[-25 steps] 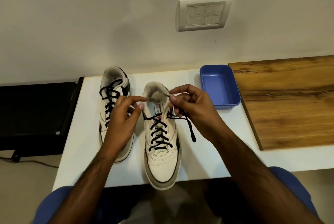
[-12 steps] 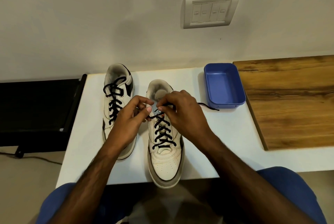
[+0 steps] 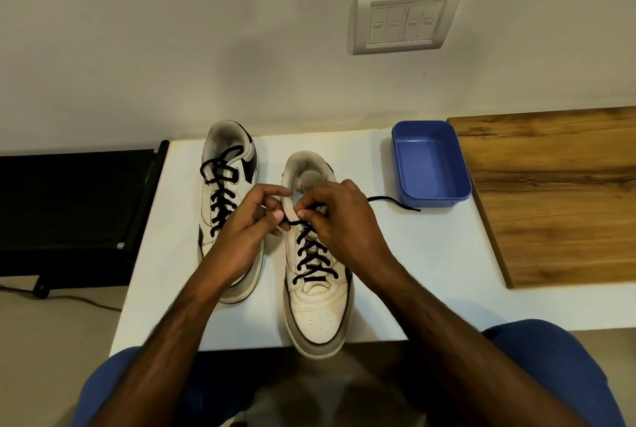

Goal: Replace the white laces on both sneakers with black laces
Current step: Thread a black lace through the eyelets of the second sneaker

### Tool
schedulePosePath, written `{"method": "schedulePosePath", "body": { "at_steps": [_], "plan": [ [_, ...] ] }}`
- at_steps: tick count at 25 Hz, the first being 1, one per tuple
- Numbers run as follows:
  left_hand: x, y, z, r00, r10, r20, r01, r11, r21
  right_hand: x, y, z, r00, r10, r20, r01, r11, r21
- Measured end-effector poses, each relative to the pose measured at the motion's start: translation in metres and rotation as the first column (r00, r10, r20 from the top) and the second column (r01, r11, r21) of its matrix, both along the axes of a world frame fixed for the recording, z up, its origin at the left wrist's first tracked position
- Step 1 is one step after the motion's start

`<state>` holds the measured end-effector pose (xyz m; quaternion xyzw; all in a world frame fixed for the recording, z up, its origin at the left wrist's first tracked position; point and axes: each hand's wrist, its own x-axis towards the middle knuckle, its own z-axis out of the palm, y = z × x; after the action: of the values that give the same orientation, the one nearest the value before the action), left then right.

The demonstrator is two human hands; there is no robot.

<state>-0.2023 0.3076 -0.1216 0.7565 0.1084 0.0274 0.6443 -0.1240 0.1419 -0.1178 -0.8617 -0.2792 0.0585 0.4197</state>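
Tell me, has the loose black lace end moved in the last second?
Yes. The loose lace end hung beside the nearer sneaker a second ago; now it lies stretched rightward on the table, almost reaching the blue tray.

I count two sneakers: the left one [image 3: 227, 216] and the right one [image 3: 318, 289]. Each carries one black lace [image 3: 220, 199], so two laces [image 3: 313, 261]. I see two hands, left [image 3: 247, 230] and right [image 3: 344, 220], one blue tray [image 3: 461, 172], one wooden board [image 3: 557, 192] and one switch plate [image 3: 406, 18].
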Motion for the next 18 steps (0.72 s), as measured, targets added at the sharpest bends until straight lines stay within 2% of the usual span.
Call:
{"method": "schedulePosePath", "body": {
  "at_steps": [2,5,8,11,13,15,16,18],
  "plan": [
    [-0.001,0.002,-0.002,1.000,-0.009,0.003,0.008,0.999,0.031,-0.001,0.003,-0.001,0.999,-0.027,-0.021,0.028,0.999,0.024],
    [0.000,-0.002,-0.005,0.995,0.098,-0.006,-0.097,0.988,0.117,-0.003,0.008,-0.003,0.993,-0.043,-0.112,0.057,0.990,0.128],
    [-0.002,-0.001,-0.003,0.990,0.142,0.018,-0.141,0.938,0.316,-0.002,0.007,-0.007,0.992,-0.034,-0.123,0.054,0.984,0.168],
    [-0.004,0.000,-0.001,0.990,-0.044,0.135,-0.048,0.791,0.610,-0.001,0.002,-0.006,0.996,0.045,-0.072,-0.037,0.994,0.103],
    [-0.004,0.000,-0.002,0.978,-0.125,0.168,-0.028,0.719,0.694,0.000,-0.002,-0.001,0.995,0.102,-0.017,-0.103,0.994,-0.023],
    [-0.003,-0.001,0.000,0.976,-0.098,0.192,-0.051,0.758,0.650,0.006,-0.005,0.004,0.992,0.127,-0.010,-0.127,0.987,-0.099],
    [-0.004,-0.001,0.002,0.976,-0.055,0.210,-0.075,0.823,0.563,0.009,-0.008,0.005,0.991,0.133,-0.024,-0.134,0.984,-0.113],
    [-0.006,0.000,0.009,0.969,0.057,0.240,-0.129,0.947,0.294,0.012,-0.011,0.008,0.987,0.151,-0.047,-0.156,0.980,-0.127]
  ]
}}
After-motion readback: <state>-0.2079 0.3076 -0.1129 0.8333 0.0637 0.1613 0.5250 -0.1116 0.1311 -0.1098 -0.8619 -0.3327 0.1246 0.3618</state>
